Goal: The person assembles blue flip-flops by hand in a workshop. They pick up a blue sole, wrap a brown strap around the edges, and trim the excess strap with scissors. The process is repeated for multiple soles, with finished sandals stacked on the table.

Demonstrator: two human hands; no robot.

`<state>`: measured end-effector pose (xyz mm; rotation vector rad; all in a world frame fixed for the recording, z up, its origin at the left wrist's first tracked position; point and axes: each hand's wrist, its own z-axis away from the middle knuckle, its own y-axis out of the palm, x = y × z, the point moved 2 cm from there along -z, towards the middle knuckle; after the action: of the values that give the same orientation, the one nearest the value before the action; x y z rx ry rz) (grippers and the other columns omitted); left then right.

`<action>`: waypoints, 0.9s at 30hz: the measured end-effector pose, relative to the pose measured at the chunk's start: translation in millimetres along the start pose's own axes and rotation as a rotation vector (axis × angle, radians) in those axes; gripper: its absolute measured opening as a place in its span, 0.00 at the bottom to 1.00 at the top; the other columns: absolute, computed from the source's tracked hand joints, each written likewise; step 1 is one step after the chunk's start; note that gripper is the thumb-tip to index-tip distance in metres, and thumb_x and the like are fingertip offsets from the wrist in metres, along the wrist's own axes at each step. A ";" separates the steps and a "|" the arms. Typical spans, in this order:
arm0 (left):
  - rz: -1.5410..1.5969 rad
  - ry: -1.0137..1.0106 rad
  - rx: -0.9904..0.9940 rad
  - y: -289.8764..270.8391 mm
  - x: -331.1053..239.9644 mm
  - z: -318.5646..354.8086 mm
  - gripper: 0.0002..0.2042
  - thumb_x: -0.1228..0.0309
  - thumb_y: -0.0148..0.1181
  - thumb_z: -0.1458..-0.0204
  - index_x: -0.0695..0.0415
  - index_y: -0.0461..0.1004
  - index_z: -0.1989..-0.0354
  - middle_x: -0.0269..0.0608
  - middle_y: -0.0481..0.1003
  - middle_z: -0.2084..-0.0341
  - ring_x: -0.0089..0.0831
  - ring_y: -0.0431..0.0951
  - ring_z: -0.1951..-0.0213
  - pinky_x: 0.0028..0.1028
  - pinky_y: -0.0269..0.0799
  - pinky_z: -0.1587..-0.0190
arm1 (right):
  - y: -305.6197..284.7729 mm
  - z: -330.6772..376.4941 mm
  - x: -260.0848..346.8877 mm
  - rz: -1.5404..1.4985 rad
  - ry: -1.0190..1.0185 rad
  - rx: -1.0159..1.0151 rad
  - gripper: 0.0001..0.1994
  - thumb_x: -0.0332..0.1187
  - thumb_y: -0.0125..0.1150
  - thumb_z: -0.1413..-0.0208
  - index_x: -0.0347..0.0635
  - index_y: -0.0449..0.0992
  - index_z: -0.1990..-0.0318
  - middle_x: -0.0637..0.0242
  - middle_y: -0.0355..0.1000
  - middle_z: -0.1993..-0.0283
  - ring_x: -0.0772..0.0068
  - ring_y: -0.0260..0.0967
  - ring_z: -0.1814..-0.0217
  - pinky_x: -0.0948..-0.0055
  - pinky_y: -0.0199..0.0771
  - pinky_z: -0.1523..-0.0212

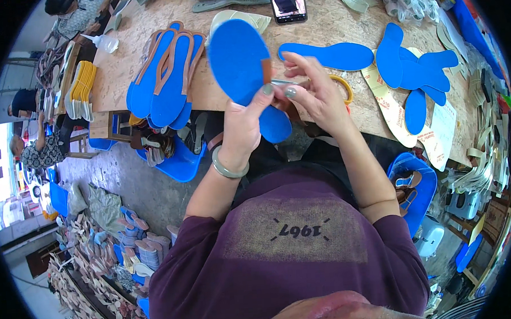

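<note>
In my left hand (245,123) is a blue shoe insole (238,55), held up off the table with the thumb pressed on its edge. A short brown strap (266,70) lies over the insole's right edge. My right hand (320,97) is closed beside it, thumb and fingers pinching a thin metal tool (286,83) close to the left thumb. The tool's kind is hard to make out. Behind the right hand shows a yellow ring-shaped handle (342,88), partly hidden.
Blue insoles with brown straps (169,78) lie at left on the wooden table (224,98). Loose blue insoles (391,56) overlap at right, one (333,56) lying behind my right hand. A phone (288,4) stands at the back. Blue bins (181,160) flank me. People (41,140) are at far left.
</note>
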<state>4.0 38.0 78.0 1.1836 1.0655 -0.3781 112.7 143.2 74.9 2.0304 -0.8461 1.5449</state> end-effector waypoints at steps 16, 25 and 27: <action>0.147 0.396 0.104 24.0 -22.5 12.5 0.18 0.68 0.49 0.39 0.62 0.59 0.43 0.37 0.69 0.69 0.28 0.71 0.61 0.41 0.68 0.47 | 2.6 23.3 41.1 0.224 -0.310 -0.051 0.09 0.24 0.69 0.58 0.41 0.82 0.66 0.69 0.65 0.81 0.76 0.61 0.80 0.75 0.58 0.79; 0.106 0.408 0.134 30.3 -35.6 27.9 0.17 0.66 0.50 0.39 0.59 0.61 0.44 0.36 0.68 0.70 0.29 0.71 0.66 0.38 0.69 0.52 | -0.1 30.0 54.7 0.146 -0.285 -0.017 0.08 0.26 0.68 0.56 0.41 0.82 0.65 0.70 0.66 0.80 0.78 0.61 0.79 0.77 0.59 0.78; 0.077 0.397 0.130 29.6 -36.6 28.5 0.18 0.65 0.51 0.39 0.59 0.61 0.44 0.36 0.68 0.70 0.28 0.71 0.65 0.38 0.70 0.53 | 3.9 31.5 52.1 0.155 -0.228 0.019 0.08 0.27 0.68 0.55 0.42 0.82 0.65 0.70 0.66 0.80 0.78 0.61 0.79 0.77 0.59 0.77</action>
<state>21.1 14.4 124.6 1.4499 1.3462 -0.1550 141.2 108.9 116.4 2.2310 -1.1022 1.4212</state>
